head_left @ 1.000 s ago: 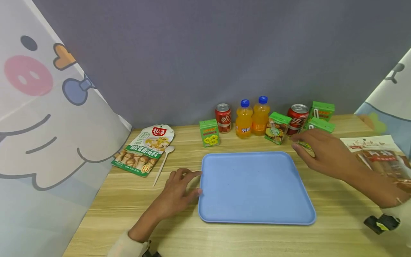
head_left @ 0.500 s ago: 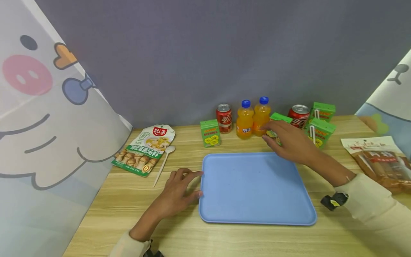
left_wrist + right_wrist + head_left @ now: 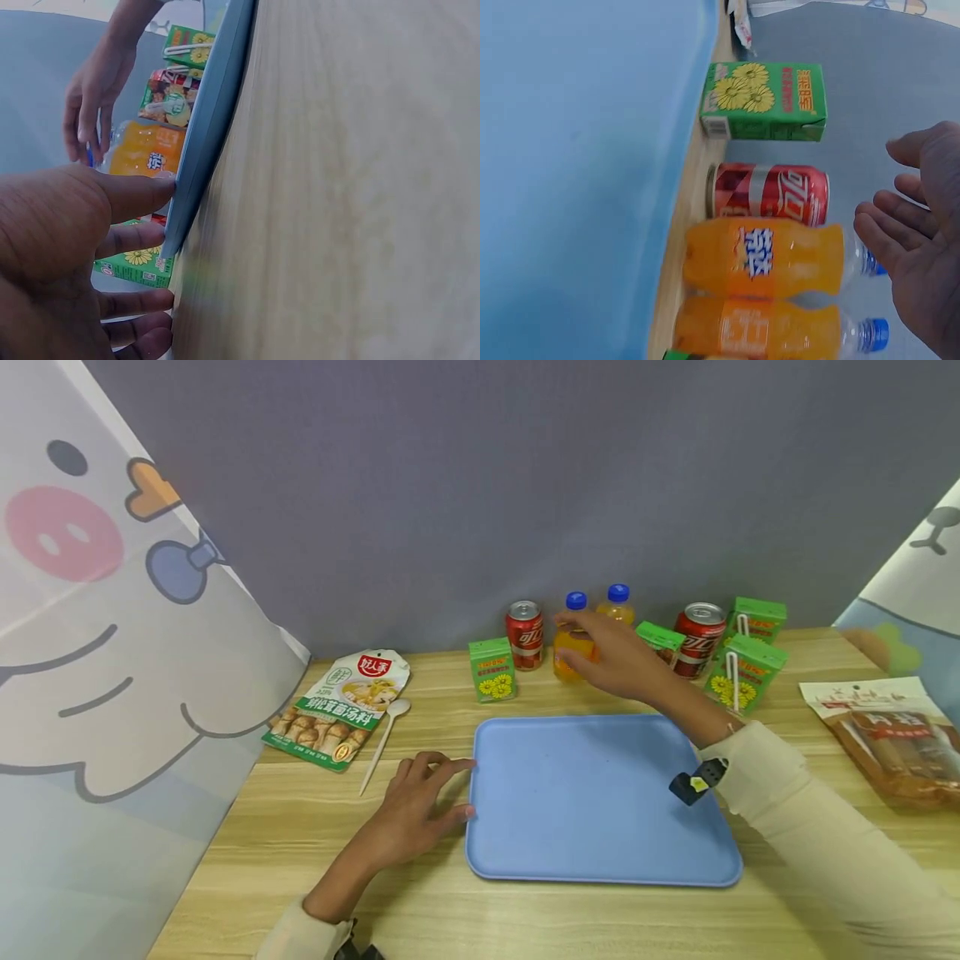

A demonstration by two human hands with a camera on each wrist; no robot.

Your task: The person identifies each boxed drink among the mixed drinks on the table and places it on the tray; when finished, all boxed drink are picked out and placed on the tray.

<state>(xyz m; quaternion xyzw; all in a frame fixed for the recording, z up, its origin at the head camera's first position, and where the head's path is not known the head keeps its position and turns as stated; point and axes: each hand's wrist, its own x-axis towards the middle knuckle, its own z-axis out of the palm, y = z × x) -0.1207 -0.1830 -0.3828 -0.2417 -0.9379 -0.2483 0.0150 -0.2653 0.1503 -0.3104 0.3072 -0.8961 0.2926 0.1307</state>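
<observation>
Wooden tabletop point(image 3: 570, 918), tray point(image 3: 585, 802) against left fingers point(image 3: 450, 769)

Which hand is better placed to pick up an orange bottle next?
Probably the right hand: it hangs open close to the orange bottles and appears to hold nothing. The left hand is at the left edge of the blue tray, clearly farther from them.

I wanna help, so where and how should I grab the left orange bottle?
Probably the neck under its blue cap, coming from above: the left orange bottle stands upright, narrows there, and has a red can and another orange bottle close on either side.
</observation>
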